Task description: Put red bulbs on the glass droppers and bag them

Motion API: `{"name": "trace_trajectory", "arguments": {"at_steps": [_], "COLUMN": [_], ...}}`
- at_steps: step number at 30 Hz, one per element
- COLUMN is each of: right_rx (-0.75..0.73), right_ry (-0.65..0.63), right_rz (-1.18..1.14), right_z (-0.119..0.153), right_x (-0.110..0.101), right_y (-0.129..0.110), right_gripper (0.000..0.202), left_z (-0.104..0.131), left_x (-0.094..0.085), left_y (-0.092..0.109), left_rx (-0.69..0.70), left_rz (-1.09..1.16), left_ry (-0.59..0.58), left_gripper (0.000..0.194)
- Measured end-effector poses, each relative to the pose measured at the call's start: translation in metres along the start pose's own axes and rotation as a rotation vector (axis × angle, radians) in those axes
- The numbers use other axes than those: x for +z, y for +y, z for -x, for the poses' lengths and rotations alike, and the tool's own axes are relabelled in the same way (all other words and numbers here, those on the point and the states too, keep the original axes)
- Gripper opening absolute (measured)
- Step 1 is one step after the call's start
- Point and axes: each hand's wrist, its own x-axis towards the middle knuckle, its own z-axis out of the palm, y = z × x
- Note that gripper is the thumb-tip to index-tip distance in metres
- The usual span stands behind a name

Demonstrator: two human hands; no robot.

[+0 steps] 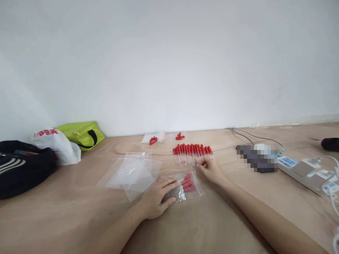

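Observation:
My left hand (159, 198) lies with its fingers apart on the left part of a clear zip bag (197, 190), which has several red-topped pieces (188, 183) in it. Beyond the bag, several droppers with red bulbs (189, 150) and clear stems lie side by side in a row. My right hand (210, 170) is at the near right end of that row, thumb and forefinger pressed together by the stems; what is between them is too small to tell. Left of my left hand is a loose stack of clear zip bags (129, 174).
Two bags with red-bulbed pieces (153, 140) (180, 136) lie near the wall. At left are a black bag (26, 173), a white plastic bag (60, 148) and a green bag (82, 134). At right are a blurred dark object (256, 160), a power strip (299, 171) and cables.

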Motion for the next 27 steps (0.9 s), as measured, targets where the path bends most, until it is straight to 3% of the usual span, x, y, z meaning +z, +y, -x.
{"name": "trace_trajectory", "arguments": {"at_steps": [3,14,22,27], "right_rx": [0.047,0.239,0.174,0.047], "right_ry": [0.096,0.102,0.117,0.111], "right_rz": [0.151,0.344,0.198,-0.026], "right_z": [-0.021,-0.046,-0.050,-0.027], "right_x": [0.005,0.019,0.013,-0.003], "right_y": [-0.007,-0.021,-0.020,-0.006], "right_gripper": [0.011,0.013,0.015,0.015], "left_z": [0.001,0.002,0.002,0.001], "left_x": [0.000,0.004,0.002,0.001], "left_y": [0.000,-0.003,-0.001,0.000], "left_rx": [-0.005,0.010,0.008,0.009], "left_rz": [0.002,0.037,0.055,0.056], "left_ry": [0.014,0.072,0.055,0.057], "left_gripper": [0.044,0.043,0.043,0.042]}}
